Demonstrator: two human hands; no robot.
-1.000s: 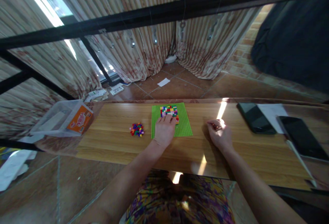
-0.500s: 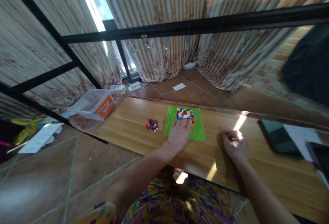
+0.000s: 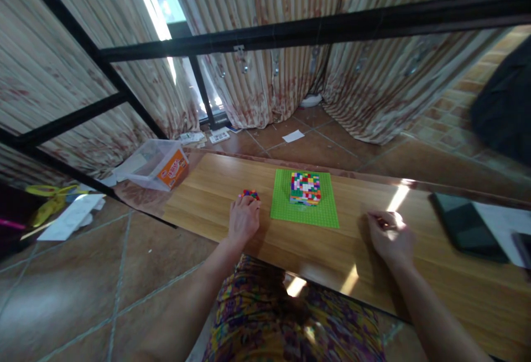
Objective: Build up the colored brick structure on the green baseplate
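A green baseplate lies on the wooden table and carries a block of many-coloured small bricks. To its left is a small pile of loose coloured bricks. My left hand rests over that pile with its fingertips down on the bricks; whether it grips one is hidden. My right hand lies on the table to the right of the plate, fingers curled in a loose fist, with sunlight across it.
A clear plastic box with an orange label sits at the table's left end. A dark tablet and papers lie at the right. Black frame bars cross overhead. Curtains hang behind, above a tiled floor.
My left hand has left the baseplate and moved left onto the loose brick pile. The brick block on the plate now shows in full. My right hand has stayed put.
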